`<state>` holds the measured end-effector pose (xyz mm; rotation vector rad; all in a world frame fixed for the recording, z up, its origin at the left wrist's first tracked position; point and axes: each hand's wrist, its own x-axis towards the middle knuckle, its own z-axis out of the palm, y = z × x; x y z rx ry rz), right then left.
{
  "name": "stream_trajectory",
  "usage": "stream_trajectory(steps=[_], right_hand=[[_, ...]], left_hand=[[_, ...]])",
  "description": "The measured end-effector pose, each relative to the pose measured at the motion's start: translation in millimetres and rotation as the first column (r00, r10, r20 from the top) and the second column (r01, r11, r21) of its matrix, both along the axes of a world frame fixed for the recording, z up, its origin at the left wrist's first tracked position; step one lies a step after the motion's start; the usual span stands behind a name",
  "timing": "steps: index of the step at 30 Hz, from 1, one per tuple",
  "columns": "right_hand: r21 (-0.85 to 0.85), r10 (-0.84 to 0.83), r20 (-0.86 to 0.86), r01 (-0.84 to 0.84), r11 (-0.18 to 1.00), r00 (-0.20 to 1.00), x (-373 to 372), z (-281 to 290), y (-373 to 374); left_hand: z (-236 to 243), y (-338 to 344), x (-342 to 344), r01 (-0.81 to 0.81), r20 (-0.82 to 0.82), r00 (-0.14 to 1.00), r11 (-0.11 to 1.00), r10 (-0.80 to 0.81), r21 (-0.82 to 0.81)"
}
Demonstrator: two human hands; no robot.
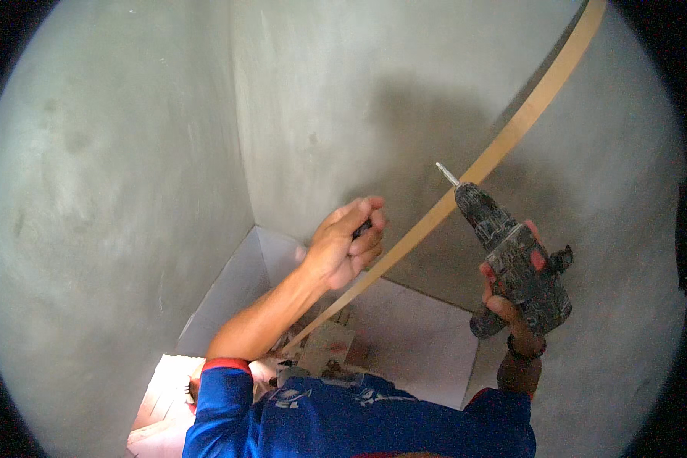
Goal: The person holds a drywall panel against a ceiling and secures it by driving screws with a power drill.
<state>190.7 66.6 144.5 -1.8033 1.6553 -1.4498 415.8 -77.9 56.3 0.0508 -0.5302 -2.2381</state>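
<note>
A dusty black cordless drill (pixel 511 256) with a long, pale driver bit (pixel 447 174) is gripped in my right hand (pixel 511 314). The bit points up and left, past a long wooden strip (pixel 530 114), and I cannot tell whether it touches anything. My left hand (pixel 349 243) is raised left of the strip, its fingers curled inward. Something small and dark shows between those fingers, too covered to name. Most of my right hand's fingers are hidden behind the drill body.
Grey plastered walls (pixel 107 168) meet in a corner behind my left hand. The strip slants across from lower left to upper right, casting a shadow on the wall. White panels (pixel 408 328) line the lower area. Bright light falls on the floor (pixel 160 404) at lower left.
</note>
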Motion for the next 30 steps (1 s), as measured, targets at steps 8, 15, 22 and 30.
stream_trajectory(steps=[8, 15, 22, 30], right_hand=[[0.136, -0.025, 0.773, -0.127, 0.983, 0.633, 30.2, -27.5, 28.2], [0.025, 0.17, 0.594, -0.23, 0.973, 0.786, 23.0, -59.9, 42.2], [0.071, 0.135, 0.484, -0.192, 0.979, 0.865, 17.4, -64.3, 52.9], [0.045, 0.157, 0.341, -0.183, 0.982, 0.927, -10.0, -73.6, 75.6]], left_hand=[[12.1, 11.3, -35.6, -0.039, -0.003, 0.999, 0.997, 0.039, -0.062], [7.4, 9.0, -50.4, -0.141, -0.005, 0.99, 0.981, 0.142, -0.132], [15.0, 13.9, -66.5, -0.17, -0.022, 0.985, 0.971, 0.169, -0.17], [26.1, 26.8, -87.5, -0.132, -0.013, 0.991, 0.971, 0.132, -0.201]])
